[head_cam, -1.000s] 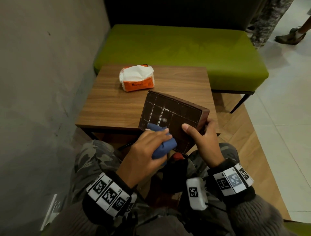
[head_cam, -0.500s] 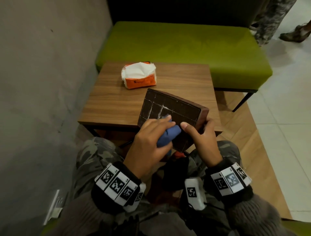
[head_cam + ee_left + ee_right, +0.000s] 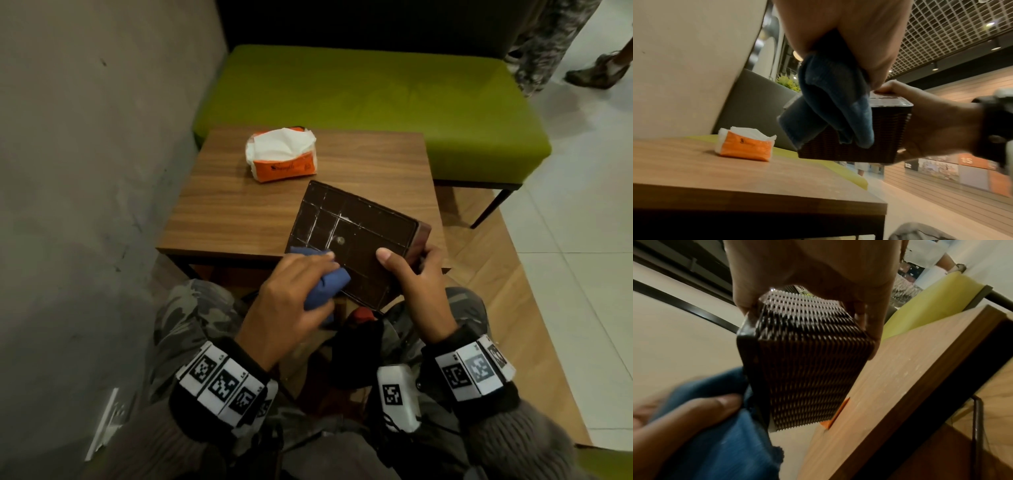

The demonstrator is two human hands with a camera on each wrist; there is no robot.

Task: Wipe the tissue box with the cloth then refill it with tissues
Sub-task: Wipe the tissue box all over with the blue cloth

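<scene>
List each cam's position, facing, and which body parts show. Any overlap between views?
Head: on the head, looking down at the tissue box over the wooden table; left hand, right hand, banded wrists and lap show.
Left wrist: under the left hand, looking along it at the blue cloth, with the right hand beyond.
Right wrist: under the right hand, facing the box's woven side, left thumb on the cloth.
Shared: box, cloth, table, orange tissue pack.
</scene>
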